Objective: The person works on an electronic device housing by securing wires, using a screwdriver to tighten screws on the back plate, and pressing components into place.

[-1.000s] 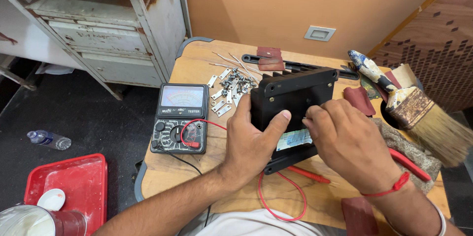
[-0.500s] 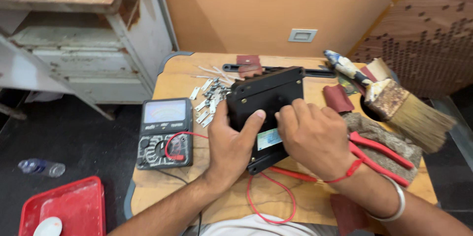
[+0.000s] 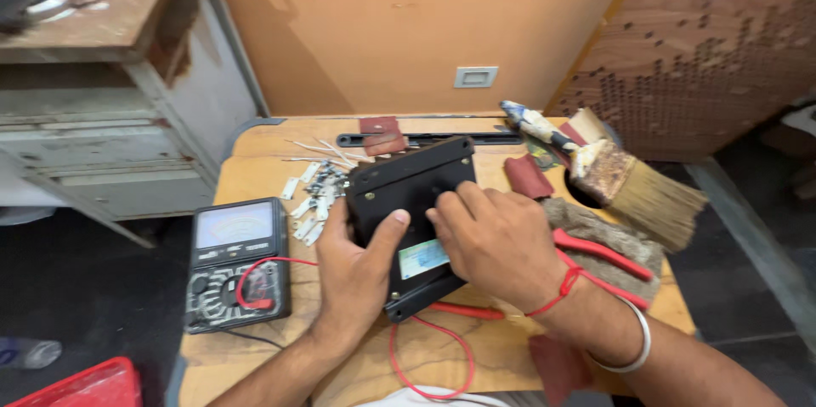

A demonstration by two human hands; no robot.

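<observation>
The left hand [image 3: 357, 267] is gripping the flat black rectangular metal box [image 3: 408, 195] by its left edge, thumb on top; the right hand [image 3: 493, 241] is lying open across its lower right, fingers pressing its pale label [image 3: 421, 258].

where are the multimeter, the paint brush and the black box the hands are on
multimeter [image 3: 236, 264], head view, on its dark body below the screen
paint brush [image 3: 650, 195], head view, on the bristles
black box [image 3: 408, 182], head view, on its bare upper face above the hands

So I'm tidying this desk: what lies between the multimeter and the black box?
In the head view, small white metal pieces lie scattered there, and the left hand gripping the black box, right of the multimeter.
</observation>
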